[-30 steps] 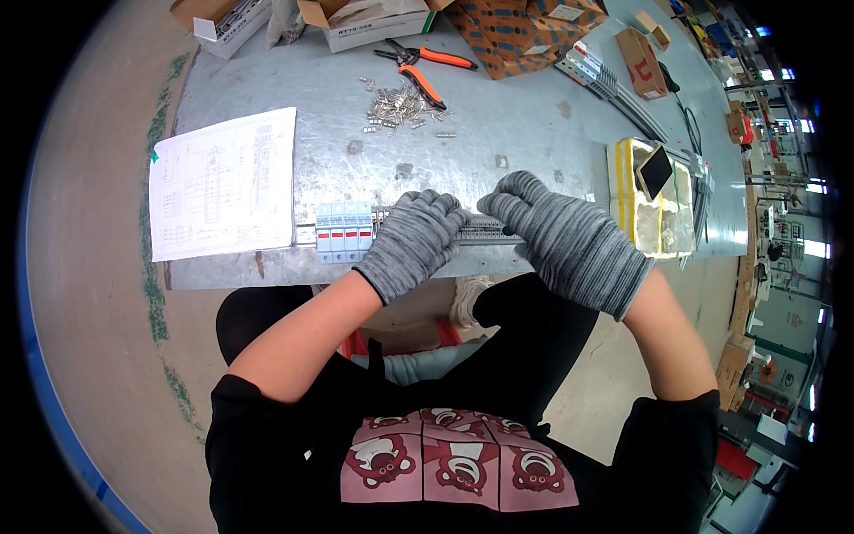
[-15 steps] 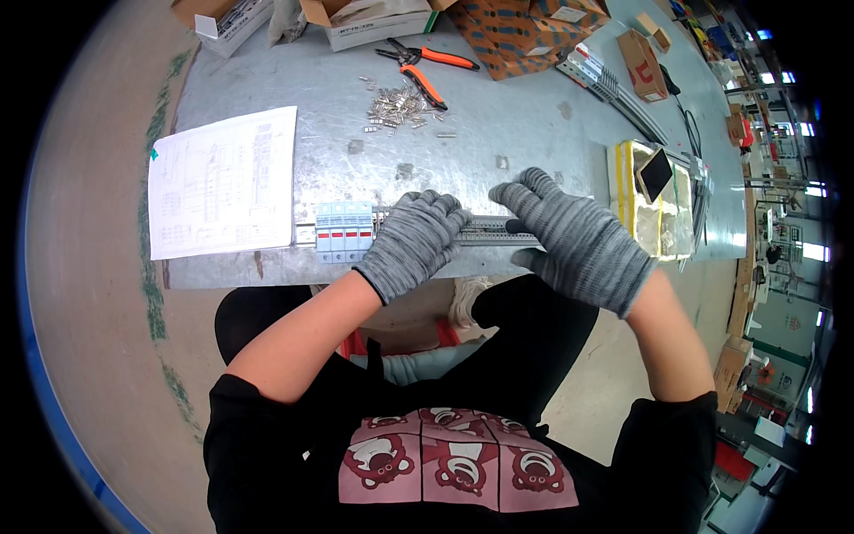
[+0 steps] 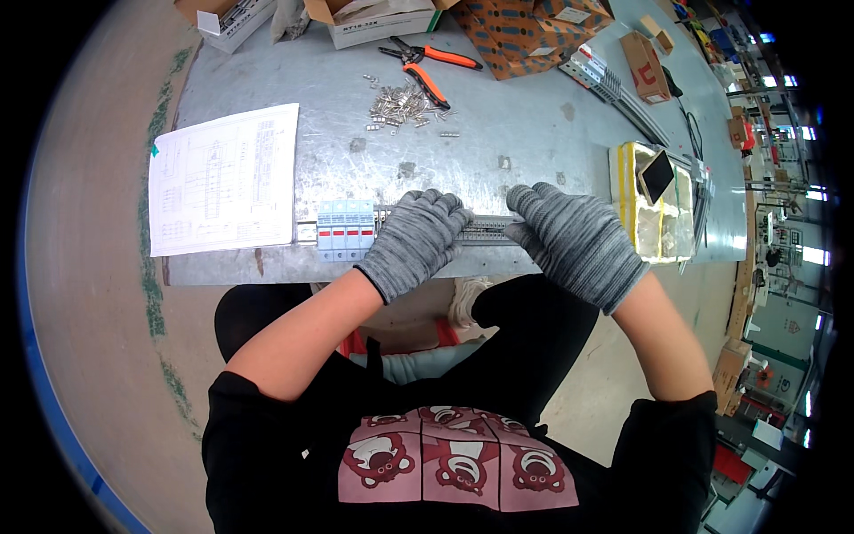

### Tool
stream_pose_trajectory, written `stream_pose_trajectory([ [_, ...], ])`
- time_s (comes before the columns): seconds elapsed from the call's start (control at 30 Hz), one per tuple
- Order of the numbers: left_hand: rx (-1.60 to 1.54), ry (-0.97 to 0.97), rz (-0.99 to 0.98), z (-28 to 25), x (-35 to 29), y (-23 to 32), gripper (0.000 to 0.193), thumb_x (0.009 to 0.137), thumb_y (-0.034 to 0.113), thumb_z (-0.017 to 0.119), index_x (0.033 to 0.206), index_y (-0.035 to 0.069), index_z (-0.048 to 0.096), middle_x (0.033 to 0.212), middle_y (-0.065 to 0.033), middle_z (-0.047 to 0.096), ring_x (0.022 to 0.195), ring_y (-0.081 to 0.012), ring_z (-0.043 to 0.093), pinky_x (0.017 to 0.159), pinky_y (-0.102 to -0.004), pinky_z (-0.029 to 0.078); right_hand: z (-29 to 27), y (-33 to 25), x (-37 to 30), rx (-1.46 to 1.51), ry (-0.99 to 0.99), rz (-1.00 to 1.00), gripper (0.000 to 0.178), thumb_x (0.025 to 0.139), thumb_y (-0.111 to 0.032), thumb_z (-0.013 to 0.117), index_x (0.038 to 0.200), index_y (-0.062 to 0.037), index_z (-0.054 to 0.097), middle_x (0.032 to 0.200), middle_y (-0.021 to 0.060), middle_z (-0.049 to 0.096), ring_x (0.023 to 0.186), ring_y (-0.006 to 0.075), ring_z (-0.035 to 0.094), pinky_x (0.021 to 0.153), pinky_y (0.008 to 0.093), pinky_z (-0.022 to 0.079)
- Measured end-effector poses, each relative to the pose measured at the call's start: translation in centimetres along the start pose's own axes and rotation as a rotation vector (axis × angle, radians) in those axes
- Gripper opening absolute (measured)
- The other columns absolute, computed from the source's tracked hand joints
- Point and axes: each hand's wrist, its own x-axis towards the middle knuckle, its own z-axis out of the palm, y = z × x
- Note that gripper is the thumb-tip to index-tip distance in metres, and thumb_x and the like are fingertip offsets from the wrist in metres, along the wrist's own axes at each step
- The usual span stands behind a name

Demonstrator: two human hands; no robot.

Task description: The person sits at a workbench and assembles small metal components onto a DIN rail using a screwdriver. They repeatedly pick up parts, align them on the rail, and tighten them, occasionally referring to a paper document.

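A mounting rail with a row of grey terminal blocks (image 3: 487,230) lies along the near edge of the metal table. Toward its left end sit several light-blue fuse holders (image 3: 346,233) with red marks. My left hand (image 3: 414,242), in a grey knitted glove, is closed over the rail just right of the fuse holders, fingers bent together. My right hand (image 3: 580,242), gloved alike, grips the right part of the terminal row between thumb and fingers. Both palms hide the rail beneath them.
Left of the rail lies a printed drawing sheet (image 3: 224,181). Beyond it are loose metal ferrules (image 3: 402,107) and orange-handled wire strippers (image 3: 425,73). Cardboard boxes (image 3: 378,25) line the far side. At right, a phone (image 3: 656,177) rests on a yellow-edged box (image 3: 627,205).
My right hand has closed: its spread fingers and thumb have come together on the terminal row. My left hand has stayed put on the rail.
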Motion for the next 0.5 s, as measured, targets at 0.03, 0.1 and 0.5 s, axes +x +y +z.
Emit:
stream_pose_trajectory([
  [0.03, -0.005, 0.010, 0.004, 0.0, -0.1, 0.0, 0.051, 0.086, 0.037, 0.064, 0.130, 0.012, 0.057, 0.124, -0.0090, 0.058, 0.116, -0.0249, 0.054, 0.102, -0.0406, 0.041, 0.1, 0.1, 0.1, 0.011, 0.020, 0.021, 0.051, 0.082, -0.002, 0.062, 0.131, -0.0099, 0.051, 0.117, 0.0153, 0.057, 0.094, 0.0370, 0.066, 0.083, 0.0431, 0.055],
  [0.1, -0.011, 0.022, 0.012, 0.0, -0.1, 0.0, 0.051, 0.086, 0.037, 0.064, 0.130, 0.011, 0.057, 0.124, -0.0091, 0.058, 0.116, -0.0251, 0.054, 0.102, -0.0407, 0.041, 0.5, 0.6, -0.3, 0.107, 0.188, -0.136, 0.044, 0.085, -0.009, 0.063, 0.128, -0.0101, 0.053, 0.109, 0.0148, 0.061, 0.091, 0.0365, 0.066, 0.080, 0.0437, 0.055],
  [0.5, -0.006, 0.035, 0.012, 0.1, -0.1, 0.0, 0.051, 0.087, 0.038, 0.064, 0.130, 0.011, 0.057, 0.127, -0.0100, 0.057, 0.119, -0.0248, 0.053, 0.103, -0.0409, 0.040, -0.2, -1.1, -0.2, -0.053, 0.041, 0.021, 0.044, 0.087, -0.014, 0.065, 0.129, -0.0109, 0.054, 0.117, 0.0154, 0.059, 0.087, 0.0354, 0.067, 0.076, 0.0445, 0.055],
])
